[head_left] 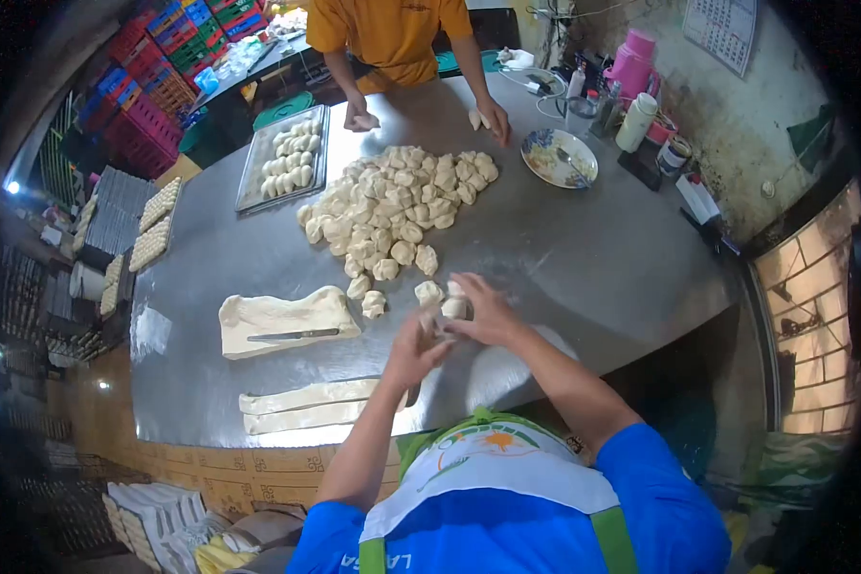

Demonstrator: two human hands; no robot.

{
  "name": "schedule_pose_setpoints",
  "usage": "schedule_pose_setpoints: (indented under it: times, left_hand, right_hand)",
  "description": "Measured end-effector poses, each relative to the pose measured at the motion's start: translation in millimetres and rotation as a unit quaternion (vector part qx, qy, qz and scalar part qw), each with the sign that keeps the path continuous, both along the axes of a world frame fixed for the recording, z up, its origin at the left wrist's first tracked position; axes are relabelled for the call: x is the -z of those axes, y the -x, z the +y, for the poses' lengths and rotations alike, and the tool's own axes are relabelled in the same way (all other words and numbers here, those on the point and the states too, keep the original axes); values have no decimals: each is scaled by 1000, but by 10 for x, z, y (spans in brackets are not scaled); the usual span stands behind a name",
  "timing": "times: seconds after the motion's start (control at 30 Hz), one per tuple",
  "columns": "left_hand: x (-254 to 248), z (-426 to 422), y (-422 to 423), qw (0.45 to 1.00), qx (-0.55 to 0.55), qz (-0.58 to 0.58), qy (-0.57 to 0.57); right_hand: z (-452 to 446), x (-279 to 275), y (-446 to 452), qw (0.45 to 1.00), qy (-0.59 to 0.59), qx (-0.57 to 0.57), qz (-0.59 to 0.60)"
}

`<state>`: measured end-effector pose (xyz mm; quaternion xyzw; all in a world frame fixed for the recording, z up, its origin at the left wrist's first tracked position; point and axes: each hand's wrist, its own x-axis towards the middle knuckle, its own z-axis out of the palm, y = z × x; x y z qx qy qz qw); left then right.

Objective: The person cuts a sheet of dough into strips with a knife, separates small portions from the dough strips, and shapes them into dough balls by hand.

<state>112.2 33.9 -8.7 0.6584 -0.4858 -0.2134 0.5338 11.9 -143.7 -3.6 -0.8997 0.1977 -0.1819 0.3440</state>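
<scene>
My right hand curves its fingers and thumb around a dough piece low over the steel table. My left hand is just beside it on the left, thumb stretched out; its fingertips are smeared by motion, so any grip is unclear. Another dough lump lies close to both hands. Ahead spreads a large heap of dough pieces. To the left, a thick dough slab has a knife lying across it. Nearer to me are long cut dough strips, partly behind my left forearm.
Across the steel table a co-worker in an orange shirt handles dough. A tray of shaped dough is at the far left. A patterned plate, a pink thermos and bottles stand at the right by the wall.
</scene>
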Motion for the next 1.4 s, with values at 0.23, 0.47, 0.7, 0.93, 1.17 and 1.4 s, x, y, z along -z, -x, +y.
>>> schedule_pose_setpoints:
  times: [0.23,0.47,0.7,0.93,1.17,1.4]
  left_hand:
    - [240,-69,-308,990,8,74,119]
    - [-324,-19,-39,997,-19,69,-24]
    - [-105,76,195,966,-63,-154,-197]
    - [-239,222,295,959,-44,278,-38]
    - [38,389,-107,998,-65,-12,22]
    - [-223,431,9,989,-99,105,-39]
  right_hand:
    - [428,-432,-21,968,-28,-163,-188]
    - [364,-493,27,976,-24,-115,-184]
    - [398,-93,20,996,-31,-51,-62]
    - [121,395,-107,996,86,21,-12]
    - [573,-365,-45,941,-65,-288,-165]
    - [639,-566,-189,963,-23,-192,-188]
